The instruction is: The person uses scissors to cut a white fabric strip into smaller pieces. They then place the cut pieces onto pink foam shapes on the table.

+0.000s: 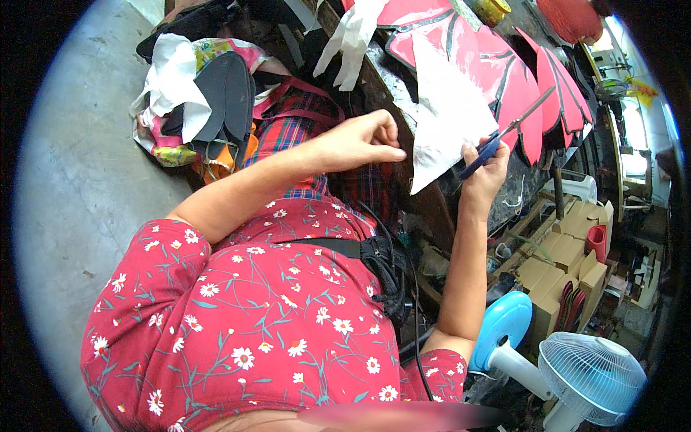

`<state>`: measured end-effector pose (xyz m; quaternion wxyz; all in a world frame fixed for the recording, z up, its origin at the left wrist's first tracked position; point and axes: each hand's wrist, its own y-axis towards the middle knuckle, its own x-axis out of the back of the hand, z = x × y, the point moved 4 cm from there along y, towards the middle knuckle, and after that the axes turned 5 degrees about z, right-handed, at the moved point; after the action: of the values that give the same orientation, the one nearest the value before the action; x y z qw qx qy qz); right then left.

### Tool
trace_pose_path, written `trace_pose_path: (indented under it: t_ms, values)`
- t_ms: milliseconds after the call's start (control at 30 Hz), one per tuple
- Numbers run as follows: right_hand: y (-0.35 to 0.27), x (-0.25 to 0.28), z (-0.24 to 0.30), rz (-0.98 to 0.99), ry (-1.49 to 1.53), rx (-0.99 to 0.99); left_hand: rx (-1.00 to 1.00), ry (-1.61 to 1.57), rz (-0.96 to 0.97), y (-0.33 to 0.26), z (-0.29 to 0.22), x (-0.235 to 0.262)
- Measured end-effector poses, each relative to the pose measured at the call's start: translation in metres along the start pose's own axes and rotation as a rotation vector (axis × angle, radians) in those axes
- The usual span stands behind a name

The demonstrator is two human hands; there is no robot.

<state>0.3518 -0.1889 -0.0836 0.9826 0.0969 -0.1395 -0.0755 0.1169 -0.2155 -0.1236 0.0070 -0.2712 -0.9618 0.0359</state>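
Observation:
My right hand [484, 164] is closed around the blue handles of a pair of scissors [531, 115]. Their blades point away to the upper right, over pink pieces. Against its thumb lies a white sheet of thin material [446, 111], which hangs over the table edge with a pointed lower corner. To the left of that corner is my left hand [368, 142], apart from the sheet. Its fingers are loosely curled, the thumb stands away from them, and nothing shows between. Pink cut pieces with black outlines [520, 86] lie on the table beyond the sheet.
White strips [356, 43] hang from the table's near edge. At the left, a patterned cloth bundle [173, 153] carries black sole-shaped pieces [224, 90] and white scraps. A blue-and-white fan [592, 374] and cardboard boxes [565, 241] stand at the lower right. A dark cable runs beside my waist.

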Motion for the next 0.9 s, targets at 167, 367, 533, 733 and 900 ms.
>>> trace_pose_path:
  t_ms: [167, 367, 533, 733, 900]
  values:
    - [-0.016, -0.001, 0.014, 0.064, 0.237, -0.049, 0.010, -0.667, -0.283, 0.009, 0.004, -0.017]
    - [-0.031, 0.003, 0.020, 0.091, 0.200, -0.114, 0.056, -0.743, -0.365, 0.021, 0.015, 0.002]
    - [-0.043, 0.011, 0.020, 0.119, 0.189, -0.120, 0.029, -0.702, -0.397, 0.018, 0.023, 0.030]
    - [-0.063, 0.045, 0.035, -0.086, 0.226, -0.191, -0.116, -0.328, -0.648, -0.012, 0.029, 0.081]
    - [-0.069, 0.053, 0.071, -0.113, 0.306, -0.095, -0.262, 0.422, -0.601, -0.028, -0.012, 0.056]
